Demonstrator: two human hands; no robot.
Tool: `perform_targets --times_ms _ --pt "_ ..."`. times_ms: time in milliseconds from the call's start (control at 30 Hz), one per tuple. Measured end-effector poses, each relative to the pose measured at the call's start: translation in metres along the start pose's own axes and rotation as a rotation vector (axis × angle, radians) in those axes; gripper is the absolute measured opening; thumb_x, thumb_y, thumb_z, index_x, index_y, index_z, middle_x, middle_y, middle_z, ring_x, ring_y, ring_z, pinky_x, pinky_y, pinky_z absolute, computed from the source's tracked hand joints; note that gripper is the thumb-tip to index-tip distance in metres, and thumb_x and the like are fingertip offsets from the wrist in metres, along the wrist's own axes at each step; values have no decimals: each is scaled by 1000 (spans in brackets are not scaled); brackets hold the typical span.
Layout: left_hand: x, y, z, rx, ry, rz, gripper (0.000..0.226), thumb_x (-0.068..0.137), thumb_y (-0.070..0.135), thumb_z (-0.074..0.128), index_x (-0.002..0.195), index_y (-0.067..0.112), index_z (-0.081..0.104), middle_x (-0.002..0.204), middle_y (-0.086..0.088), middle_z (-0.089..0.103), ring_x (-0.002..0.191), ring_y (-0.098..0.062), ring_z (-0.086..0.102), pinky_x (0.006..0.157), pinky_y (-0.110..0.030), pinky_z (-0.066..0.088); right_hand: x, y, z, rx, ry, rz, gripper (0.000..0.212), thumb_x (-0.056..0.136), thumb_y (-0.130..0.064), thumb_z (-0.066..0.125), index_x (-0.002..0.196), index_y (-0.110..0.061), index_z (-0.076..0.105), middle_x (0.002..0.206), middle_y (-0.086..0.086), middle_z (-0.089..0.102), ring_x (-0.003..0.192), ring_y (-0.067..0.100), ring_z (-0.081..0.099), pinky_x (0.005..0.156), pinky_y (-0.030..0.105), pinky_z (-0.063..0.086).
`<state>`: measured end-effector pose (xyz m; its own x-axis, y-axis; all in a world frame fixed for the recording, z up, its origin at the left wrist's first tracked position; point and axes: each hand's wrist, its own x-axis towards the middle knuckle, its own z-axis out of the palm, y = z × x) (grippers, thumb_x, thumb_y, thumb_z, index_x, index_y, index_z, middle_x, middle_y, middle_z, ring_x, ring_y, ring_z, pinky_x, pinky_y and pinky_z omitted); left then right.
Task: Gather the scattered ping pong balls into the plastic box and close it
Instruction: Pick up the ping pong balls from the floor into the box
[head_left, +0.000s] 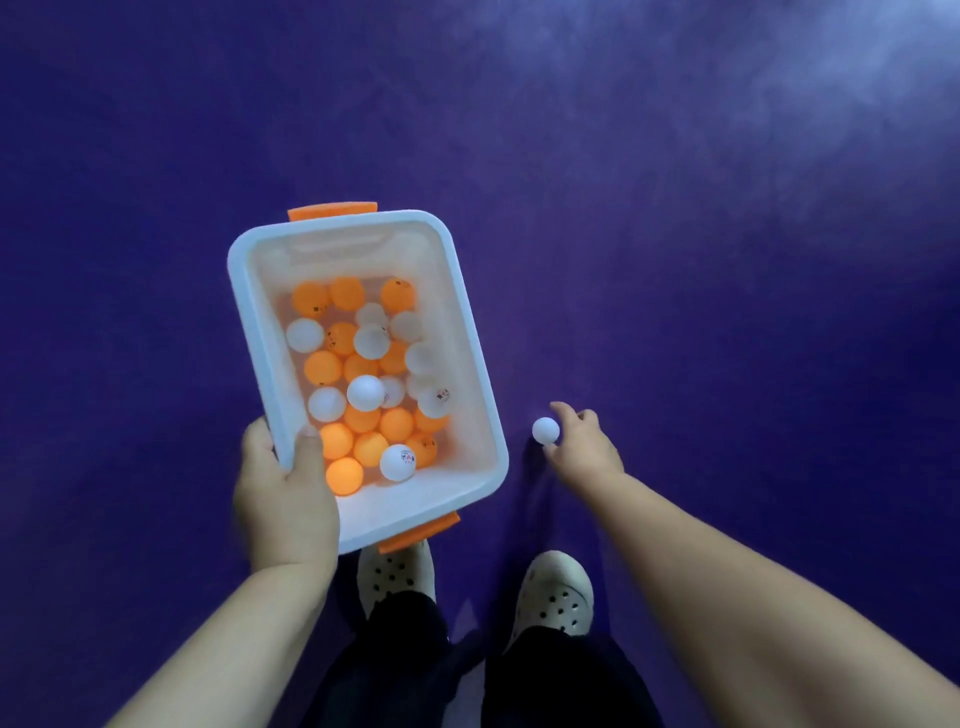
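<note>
Left grip (283, 478) clamps the near left corner of the plastic box (337, 222), thumb hooked over the rim and down the inside wall, fingers hidden beneath. Right grip (584, 449) reaches low to the purple floor (675, 260), thumb and forefinger curled on either side of a lone white ping pong ball (545, 430), apparently a light pinch; cannot tell whether the ball has left the floor. Box held in the air over the floor, tipped a little, lid off and none in sight, orange latch tabs at the far end (332, 210) and near end (418, 530). Inside, a loose heap of orange and white balls (363, 364) covers the bottom. Judgement: balls are very light, smooth and hard, prone to roll or squirt out of a tight squeeze, so take across the widest part with soft fingertip pressure. Box looks stiff and light even loaded; one-corner hold lets it tilt, so keep it level. Pale clogs (553, 587) stand just below.
</note>
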<state>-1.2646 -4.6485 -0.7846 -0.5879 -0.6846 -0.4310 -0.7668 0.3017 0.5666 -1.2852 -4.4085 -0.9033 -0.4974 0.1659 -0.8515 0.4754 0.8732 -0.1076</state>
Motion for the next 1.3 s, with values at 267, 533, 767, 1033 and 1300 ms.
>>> perform_targets --times_ms 267,533,767,1033,1300 --pt "24 -12 17 9 -66 -2 6 94 24 49 98 28 48 81 15 55 82 -23 54 72 -36 43 35 2 35 -63 -4 -30 31 91 -6 48 119 -19 44 121 10 33 75 28 50 62 34 44" --pt "2 38 -14 11 -91 -2 6 94 24 49 98 28 49 79 16 54 81 -24 54 69 -35 42 -43 -24 -43 397 322 -93 37 94 -22 51 130 -18 42 120 3 39 84 17 49 74 32 45" --pt "-54 135 -75 8 -142 42 19 93 23 50 110 15 54 89 -9 60 77 -30 51 63 -34 36 -184 -79 -171 468 508 -440 42 90 -39 54 125 -17 47 107 -12 45 76 7 51 65 22 45" --pt "-112 238 -182 4 -245 135 21 94 26 49 112 16 53 91 -10 62 78 -32 55 65 -36 44 -338 -115 -260 201 662 -567 46 85 -55 47 119 -25 41 110 -4 48 56 14 50 41 21 36" --pt "-152 307 -285 47 -318 247 32 96 30 45 123 14 51 113 -11 62 88 -27 53 72 -33 41 -452 -109 -337 325 677 -335 40 92 -26 56 130 -17 46 116 -3 52 69 6 44 63 28 42"
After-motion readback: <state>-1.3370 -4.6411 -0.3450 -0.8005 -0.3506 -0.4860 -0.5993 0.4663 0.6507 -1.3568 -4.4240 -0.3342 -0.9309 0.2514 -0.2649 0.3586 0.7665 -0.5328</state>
